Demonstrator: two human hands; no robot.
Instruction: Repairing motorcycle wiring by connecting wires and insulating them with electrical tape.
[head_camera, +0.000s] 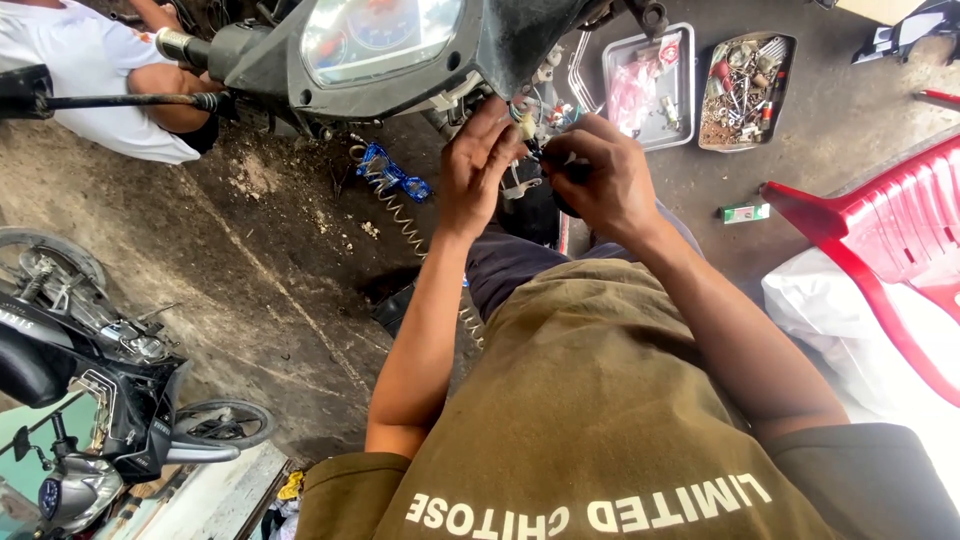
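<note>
My left hand (478, 165) reaches up under the black headlight housing of a motorbike (400, 50), its fingers curled on a bundle of wires and small connectors (528, 125). My right hand (600, 180) is closed around a dark object, possibly a tool or a roll of tape (565, 190), right beside the same wires. Both hands nearly touch each other below the instrument panel. What lies between the fingers is mostly hidden.
Two metal trays (650, 85) (745, 90) with screws and small parts lie on the concrete. A red plastic chair (890, 230) stands at the right. Another person in a white shirt (90, 70) sits by the handlebar (110, 100). A coiled spring with a blue part (390, 180) lies below; another motorbike (90, 380) stands at left.
</note>
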